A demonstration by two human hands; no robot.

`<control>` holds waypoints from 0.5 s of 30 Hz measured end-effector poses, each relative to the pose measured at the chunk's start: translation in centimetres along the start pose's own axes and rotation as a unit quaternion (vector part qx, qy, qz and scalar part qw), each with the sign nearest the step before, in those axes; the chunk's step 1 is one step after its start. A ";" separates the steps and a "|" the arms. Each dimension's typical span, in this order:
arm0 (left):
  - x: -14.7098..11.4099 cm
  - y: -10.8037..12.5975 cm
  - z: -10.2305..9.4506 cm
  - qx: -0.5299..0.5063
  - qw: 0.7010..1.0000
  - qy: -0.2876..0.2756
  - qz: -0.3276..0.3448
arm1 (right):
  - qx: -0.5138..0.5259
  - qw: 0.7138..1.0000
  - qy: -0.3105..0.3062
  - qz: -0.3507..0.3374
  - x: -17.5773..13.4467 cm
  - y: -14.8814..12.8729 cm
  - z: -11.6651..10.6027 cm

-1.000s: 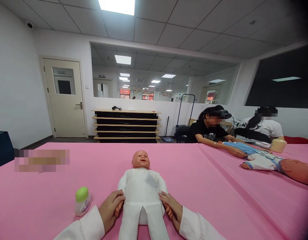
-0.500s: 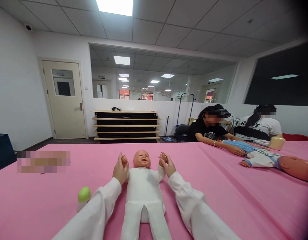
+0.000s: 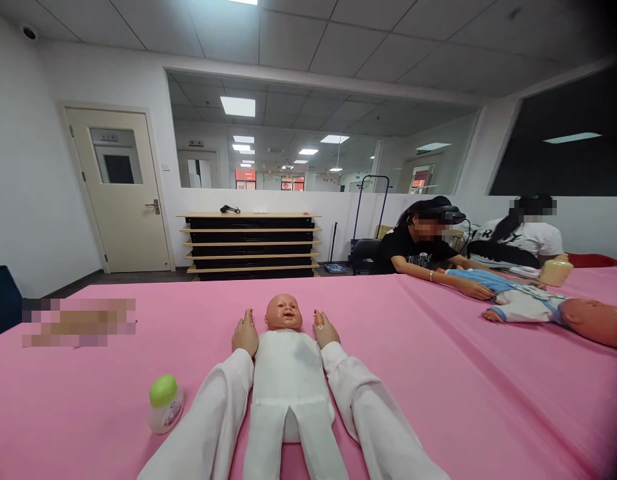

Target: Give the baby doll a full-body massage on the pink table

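A baby doll (image 3: pixel 291 370) with a white cloth body lies on its back on the pink-covered table, its head away from me. My left hand (image 3: pixel 245 335) is closed round the doll's arm at the left of the picture, beside the shoulder. On the other side, my right hand (image 3: pixel 327 332) holds the opposite arm, and a small doll hand pokes out above my fingers. Most of both doll arms is hidden by my hands and white sleeves. A small jar with a green lid (image 3: pixel 165 403) stands left of my left forearm.
At the right, a person (image 3: pixel 421 250) in black handles another doll (image 3: pixel 528 307) in blue and white clothes. A pale yellow bottle (image 3: pixel 557 271) stands near a second person (image 3: pixel 523 237). Something pixelated lies on the pink tablecloth (image 3: pixel 388 333) at the left. Shelves (image 3: pixel 251 243) stand behind.
Both my hands have drawn inward and turned, bringing the doll's arms closer to its sides. The green-lidded jar, partly covered by my sleeve before, now shows whole. My view has tilted slightly.
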State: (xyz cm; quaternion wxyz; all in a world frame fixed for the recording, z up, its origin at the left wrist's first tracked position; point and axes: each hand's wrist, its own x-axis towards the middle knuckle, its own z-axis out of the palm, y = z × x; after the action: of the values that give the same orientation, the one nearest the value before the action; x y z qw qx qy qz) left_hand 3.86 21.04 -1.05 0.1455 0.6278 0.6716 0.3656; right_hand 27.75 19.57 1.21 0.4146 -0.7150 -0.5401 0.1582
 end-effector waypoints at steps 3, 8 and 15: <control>0.3 0.0 0.1 0.017 1.000 -0.022 -0.010 | -0.031 0.999 -0.020 0.014 0.2 1.0 0.5; 0.3 0.0 0.0 0.033 0.999 -0.033 -0.014 | -0.041 0.999 -0.012 -0.025 0.1 2.0 1.0; -0.7 0.5 -0.7 0.040 0.999 -0.008 -0.022 | -0.007 0.994 0.031 -0.104 -1.5 1.0 0.2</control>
State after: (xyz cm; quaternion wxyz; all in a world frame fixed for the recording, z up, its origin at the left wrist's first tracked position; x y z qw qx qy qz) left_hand 3.87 20.16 -0.47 0.1334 0.6211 0.6983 0.3300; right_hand 27.69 18.18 -0.04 0.4403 -0.6627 -0.5994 0.0879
